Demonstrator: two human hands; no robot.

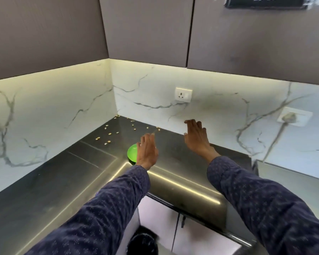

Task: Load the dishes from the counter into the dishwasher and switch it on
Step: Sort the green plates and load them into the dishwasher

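Note:
A small green bowl (132,153) sits on the dark L-shaped counter (66,173) near its inner corner. My left hand (147,151) hovers over the bowl's right side and hides part of it; its fingers are loosely bent and I cannot see whether they touch the rim. My right hand (196,138) is raised above the counter to the right of the bowl, fingers relaxed and spread, holding nothing. No dishwasher shows in this view.
Several small seeds or crumbs (110,133) lie scattered on the counter toward the back corner. A marble backsplash carries one wall socket (183,94) and another socket with a plug (294,118). Grey cabinets hang overhead; lower cabinet doors (164,221) are below the counter edge.

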